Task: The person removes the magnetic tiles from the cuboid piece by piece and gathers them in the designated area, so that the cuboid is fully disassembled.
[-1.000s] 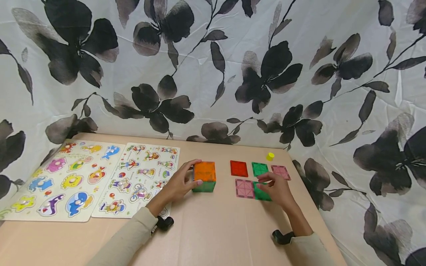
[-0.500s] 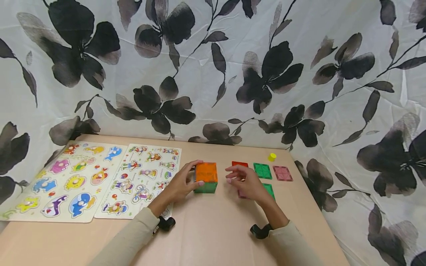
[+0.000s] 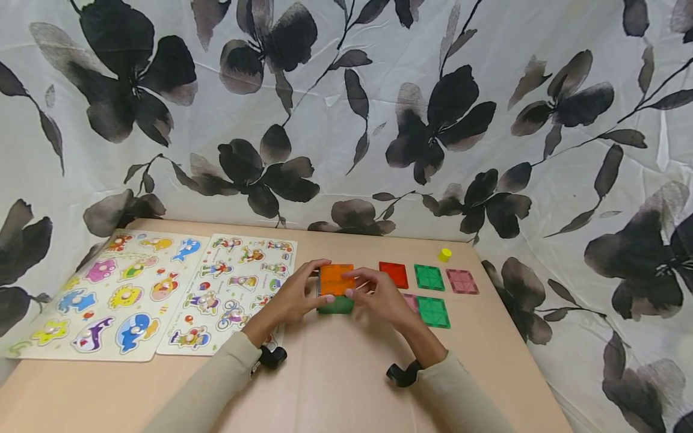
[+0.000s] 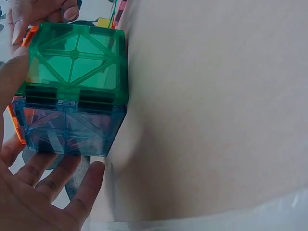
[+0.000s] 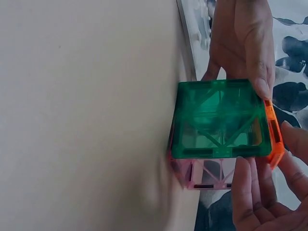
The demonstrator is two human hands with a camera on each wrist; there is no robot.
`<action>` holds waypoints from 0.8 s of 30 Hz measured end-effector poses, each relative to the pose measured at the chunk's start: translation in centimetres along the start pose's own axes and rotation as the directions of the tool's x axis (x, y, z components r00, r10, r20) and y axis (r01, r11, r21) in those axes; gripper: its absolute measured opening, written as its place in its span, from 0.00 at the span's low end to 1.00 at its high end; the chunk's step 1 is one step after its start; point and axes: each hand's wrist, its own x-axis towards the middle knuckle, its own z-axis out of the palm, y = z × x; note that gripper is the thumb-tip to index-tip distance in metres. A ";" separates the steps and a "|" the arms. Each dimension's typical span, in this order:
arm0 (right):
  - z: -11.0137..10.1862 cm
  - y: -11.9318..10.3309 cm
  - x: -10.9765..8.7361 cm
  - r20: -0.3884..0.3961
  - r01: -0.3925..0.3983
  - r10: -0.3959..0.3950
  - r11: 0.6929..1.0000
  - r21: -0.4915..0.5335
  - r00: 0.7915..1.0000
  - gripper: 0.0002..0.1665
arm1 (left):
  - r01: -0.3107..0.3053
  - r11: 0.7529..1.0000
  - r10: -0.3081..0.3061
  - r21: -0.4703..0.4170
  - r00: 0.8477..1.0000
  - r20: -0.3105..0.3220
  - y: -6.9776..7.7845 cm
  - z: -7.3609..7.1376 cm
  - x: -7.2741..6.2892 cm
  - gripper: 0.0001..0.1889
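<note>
A cube of see-through magnetic tiles stands on the table, with an orange tile (image 3: pixel 334 278) on top and a green tile (image 4: pixel 74 62) facing me. Its left side is a blue tile (image 4: pixel 72 130), its right side a pink tile (image 5: pixel 211 171). My left hand (image 3: pixel 298 294) holds the cube from the left, thumb at the front edge and fingers against the blue side. From the right, my right hand (image 3: pixel 385 300) grips the cube at its upper right corner, with fingers over the orange tile. The cube's back is hidden.
Loose tiles lie right of the cube: one red (image 3: pixel 393 275), green ones (image 3: pixel 433 312) and pink ones (image 3: pixel 462 281). A yellow piece (image 3: pixel 444 255) stands behind them. Picture boards (image 3: pixel 222 361) cover the table's left. A floral cloth (image 3: pixel 346 120) hangs behind.
My right hand has moved left from the loose green and pink tiles, past the red tile, to the cube's right side. The left hand stays at the cube.
</note>
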 end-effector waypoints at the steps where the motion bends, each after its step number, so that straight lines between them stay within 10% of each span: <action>1: 0.0 0.0 0.0 -0.012 0.004 -0.004 1.000 -0.001 1.000 0.18 | 0.002 1.000 -0.002 0.001 1.000 0.002 0.0 0.0 0.0 0.42; 24: -0.2 -2.3 -0.1 -0.161 -0.003 0.052 0.958 0.287 0.986 0.15 | 0.063 0.995 -0.063 -0.074 0.998 0.008 -0.1 0.1 0.1 0.44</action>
